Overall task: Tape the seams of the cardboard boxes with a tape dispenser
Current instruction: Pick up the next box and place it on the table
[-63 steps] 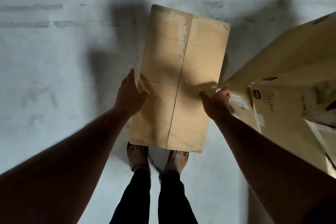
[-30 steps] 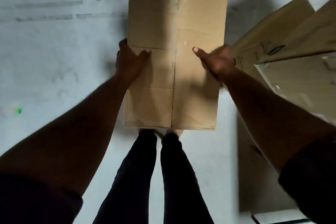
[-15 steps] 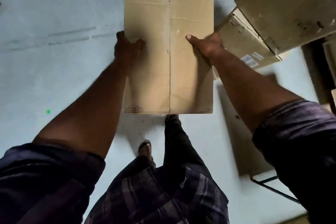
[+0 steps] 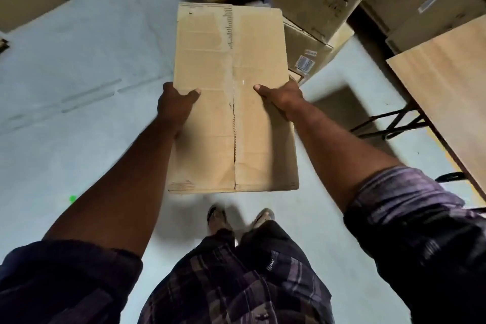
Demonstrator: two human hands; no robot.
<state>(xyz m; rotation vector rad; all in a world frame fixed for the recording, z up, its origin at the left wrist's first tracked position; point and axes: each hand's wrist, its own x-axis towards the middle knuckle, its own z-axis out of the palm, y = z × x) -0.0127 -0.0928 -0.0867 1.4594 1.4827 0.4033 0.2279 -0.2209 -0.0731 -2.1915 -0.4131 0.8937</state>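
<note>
The box (image 4: 210, 60) hides fingers of left hand (image 4: 175, 106) and right hand (image 4: 284, 97).

Tan cardboard box (image 4: 234, 102), centre seam untaped, held level.

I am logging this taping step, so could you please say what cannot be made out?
Head view:
- Fingers of the left hand and right hand: hidden behind the long brown cardboard box.
- Whether its centre seam is taped: too blurred.
- White label on a stacked brown box: print too small.
- Light wooden table: cut by the right edge.
</note>
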